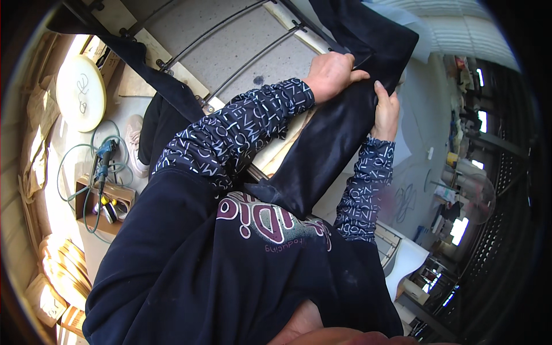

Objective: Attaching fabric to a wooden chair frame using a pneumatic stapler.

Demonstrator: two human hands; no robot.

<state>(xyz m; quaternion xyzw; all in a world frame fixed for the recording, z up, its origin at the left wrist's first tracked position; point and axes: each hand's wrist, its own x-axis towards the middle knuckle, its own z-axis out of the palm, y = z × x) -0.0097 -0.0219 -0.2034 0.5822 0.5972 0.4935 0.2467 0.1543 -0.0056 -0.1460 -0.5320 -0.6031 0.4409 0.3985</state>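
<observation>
A long piece of black, slightly shiny cover material point(339, 135) is stretched over the edge of a furniture frame, running from my torso up to the far right. My left hand point(333, 75) is closed on the cover's upper edge, with curled fingers and the thumb lying toward the right. On the opposite side my right hand point(386, 114) pinches the cover's right edge. Its thumb is on top and most of its fingers are hidden. The frame's pale wooden rail point(299, 31) shows past my left hand, with dark wire springs point(247, 64) running from it.
Left on the floor lie a blue-green power tool point(104, 158) with a looped hose and a cardboard box point(121, 221) with rolls inside. A round cream foam disc point(81, 93) leans farther up. White wrapped padding point(460, 29) is at the far right, and a fan point(476, 198) stands right.
</observation>
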